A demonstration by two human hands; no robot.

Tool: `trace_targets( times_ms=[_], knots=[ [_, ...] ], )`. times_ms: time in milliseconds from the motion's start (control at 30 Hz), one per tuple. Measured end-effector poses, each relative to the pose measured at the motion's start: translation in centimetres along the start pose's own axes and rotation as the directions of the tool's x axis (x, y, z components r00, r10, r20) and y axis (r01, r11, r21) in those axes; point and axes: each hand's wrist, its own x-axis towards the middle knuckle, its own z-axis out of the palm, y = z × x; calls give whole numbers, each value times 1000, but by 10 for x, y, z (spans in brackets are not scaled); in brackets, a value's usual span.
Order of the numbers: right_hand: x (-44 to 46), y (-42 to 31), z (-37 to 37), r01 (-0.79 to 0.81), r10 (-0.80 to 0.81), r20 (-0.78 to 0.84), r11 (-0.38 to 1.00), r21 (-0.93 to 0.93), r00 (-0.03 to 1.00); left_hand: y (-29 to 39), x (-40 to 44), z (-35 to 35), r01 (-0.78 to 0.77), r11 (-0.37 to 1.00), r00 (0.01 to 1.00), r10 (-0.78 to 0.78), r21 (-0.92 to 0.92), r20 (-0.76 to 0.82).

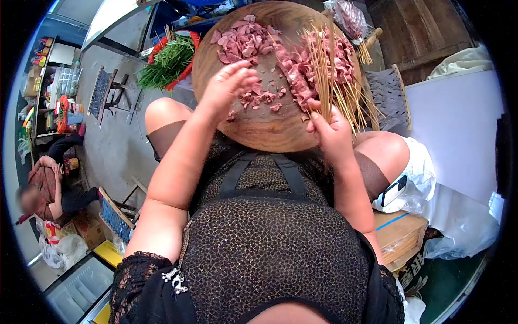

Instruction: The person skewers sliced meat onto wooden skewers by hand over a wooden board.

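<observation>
My right hand (333,131) is closed around a bundle of thin bamboo skewers (322,75), which stand up from my fist at the right side of the round wooden board (259,135). Over the left part of the board hovers my left hand (229,87), its fingers loosely bent and somewhat apart, with nothing visible in them. Just beyond it lies a heap of raw meat slices (245,40). Smaller meat scraps (264,97) are scattered beside its fingertips. Skewered meat (302,81) is piled on the right, partly hidden by the bundle, with bare skewer ends (353,105) fanning toward me.
The board rests by my knees. Green vegetables on skewers (170,62) fill a red-rimmed container at left. A bagged bundle of skewers (349,21) is at the far right. A phone (394,190) lies by my right knee. Another person (48,189) sits far left near woven stools (102,92).
</observation>
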Motion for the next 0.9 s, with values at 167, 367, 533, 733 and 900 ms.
trace_targets(
  times_ms=[167, 367, 533, 733, 900],
  knots=[
    [17, 15, -24, 70, -154, -62, 723, -688, 986, 11, 5, -24, -96, 991, 982, 109, 89, -155],
    [3, -1, -16, 71, -234, -92, 605, -793, 968, -7, 9, -23, -346, 439, 896, 417, 829, 153],
    [-16, -19, -16, 203, -430, -55, 531, -822, 901, -19, 17, -11, -582, 119, 784, 345, 805, 516],
    [-9, -32, 5, -143, 122, 179, 983, 112, 976, -13, 14, 8, -366, -71, 857, 363, 928, 366],
    [7, 15, 21, -274, 258, 255, 961, 29, 932, -8, 20, 0, -324, 121, 827, 518, 938, 219]
  ],
)
